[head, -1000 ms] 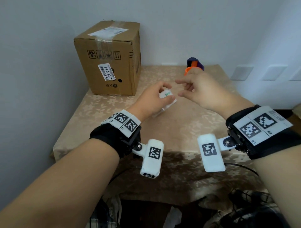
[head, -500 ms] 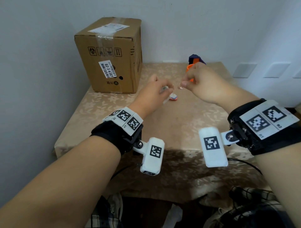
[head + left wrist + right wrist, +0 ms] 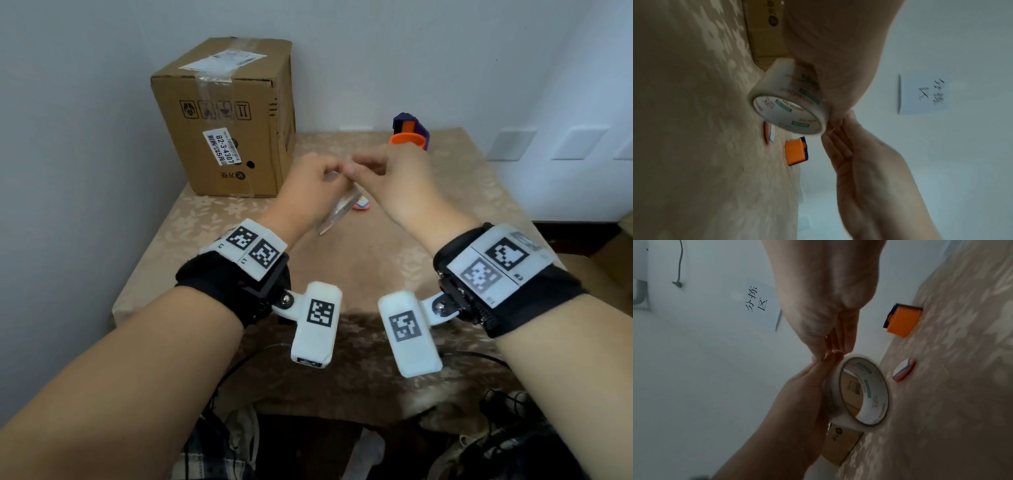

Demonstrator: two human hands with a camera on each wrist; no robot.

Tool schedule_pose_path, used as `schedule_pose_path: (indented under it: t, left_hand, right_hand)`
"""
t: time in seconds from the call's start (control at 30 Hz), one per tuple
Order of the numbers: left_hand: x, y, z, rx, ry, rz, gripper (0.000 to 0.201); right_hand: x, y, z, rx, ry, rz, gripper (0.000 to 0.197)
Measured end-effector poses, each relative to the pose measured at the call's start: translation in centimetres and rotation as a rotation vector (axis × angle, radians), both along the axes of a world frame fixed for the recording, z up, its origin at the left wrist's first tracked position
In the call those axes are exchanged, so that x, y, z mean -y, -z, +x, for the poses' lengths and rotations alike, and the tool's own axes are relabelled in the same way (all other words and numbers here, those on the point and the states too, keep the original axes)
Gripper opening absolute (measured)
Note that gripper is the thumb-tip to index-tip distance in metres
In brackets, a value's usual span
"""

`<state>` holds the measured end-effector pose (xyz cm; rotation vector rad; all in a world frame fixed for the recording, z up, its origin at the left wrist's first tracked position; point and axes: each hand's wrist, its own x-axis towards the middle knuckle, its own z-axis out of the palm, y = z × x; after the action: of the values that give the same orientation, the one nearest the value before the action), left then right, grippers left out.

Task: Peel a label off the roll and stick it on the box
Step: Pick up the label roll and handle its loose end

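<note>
A cardboard box with a white printed sticker on its front stands at the table's back left corner. My left hand grips a roll of clear tape on a white core and holds it above the middle of the table. The left wrist view shows the roll edge-on under the palm. My right hand meets the left at the top of the roll. In the right wrist view its fingertips pinch at the outer rim of the roll. Any lifted end is too blurred to make out.
An orange and blue tape dispenser sits at the back of the beige patterned table. A small white, orange and blue oval object lies just behind the roll. Walls close in left and behind; cables and clothing lie below the front edge.
My right hand has moved left from a small gap until its fingertips touch the roll. The left hand has turned the roll so it hangs edge-down.
</note>
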<state>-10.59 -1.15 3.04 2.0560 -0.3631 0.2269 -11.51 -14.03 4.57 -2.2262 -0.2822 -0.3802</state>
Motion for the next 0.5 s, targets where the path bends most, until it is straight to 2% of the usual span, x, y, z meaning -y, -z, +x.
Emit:
schedule_pose_path:
  t: [0.1,0.27,0.3,0.33,0.37,0.4,0.43,0.5]
  left_hand:
    - [0.4,0.2,0.0,0.086,-0.062,0.210,0.020]
    - [0.6,-0.8,-1.1,0.098,0.040,0.185,0.021]
    - [0.6,-0.7,-1.0,0.056,0.025,0.204,0.029]
    - [0.5,-0.7,-0.8,-0.064,0.010,0.179,0.046]
    - [0.3,-0.9,-0.8,-0.219,0.040,0.079,0.059]
    - [-0.1,-0.8,-0.6,-0.334,0.104,-0.035,0.061]
    - [-0.6,-0.7,-0.4,-0.370,0.176,-0.092,0.051]
    - [-1.4,-0.8,-0.3,-0.296,0.223,-0.050,0.028]
  right_hand:
    - [-0.5,0.5,0.2,0.009,0.043,0.028,0.022]
    - [-0.6,0.9,0.6,0.085,0.170,0.022,0.018]
    - [-0.4,0.9,0.7,0.096,0.196,0.021,0.017]
    - [-0.1,0.9,0.7,0.101,0.207,0.031,0.017]
    - [0.2,1.0,0.8,0.108,0.200,0.046,0.017]
    - [0.3,1.0,0.7,0.112,0.180,0.051,0.017]
    - [0.3,1.0,0.7,0.111,0.156,0.045,0.018]
    - [0.2,1.1,0.8,0.084,0.110,0.047,0.017]
